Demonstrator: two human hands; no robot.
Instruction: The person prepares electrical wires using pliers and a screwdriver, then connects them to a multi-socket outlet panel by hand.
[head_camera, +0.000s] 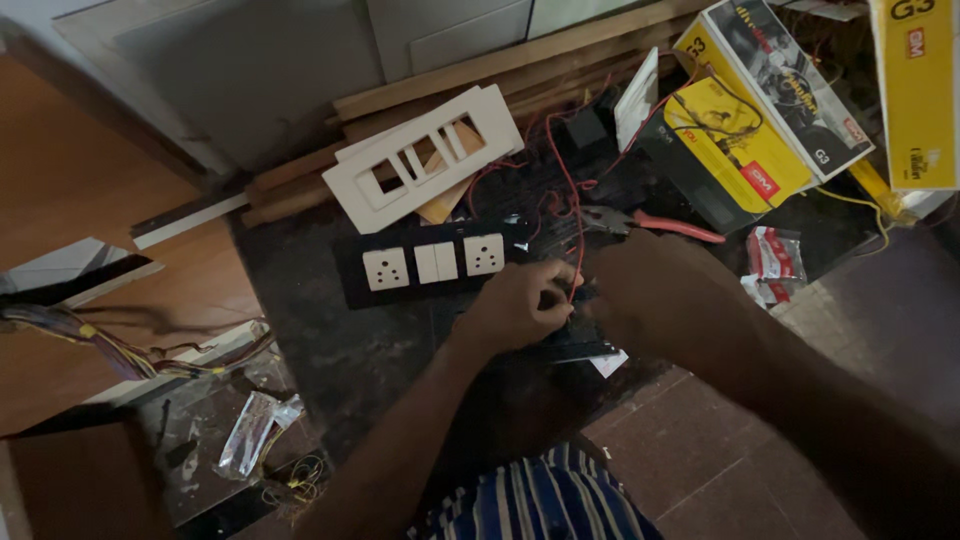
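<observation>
The scene is dim and grainy, with the brightest patches on the grey wall panel at upper left and the yellow boxes at upper right, while the lower right sinks into deep shadow and the right hand is smeared by motion blur.

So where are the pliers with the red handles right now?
In the head view, the pliers lie right of centre on the dark board, just beyond the hands, beside the yellow boxes.

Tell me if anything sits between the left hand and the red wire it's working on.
Nothing visible does. The left hand already pinches the red wire at its fingertips, beside the black switch board. The right hand is close alongside; its grip is too dark to tell.
</observation>
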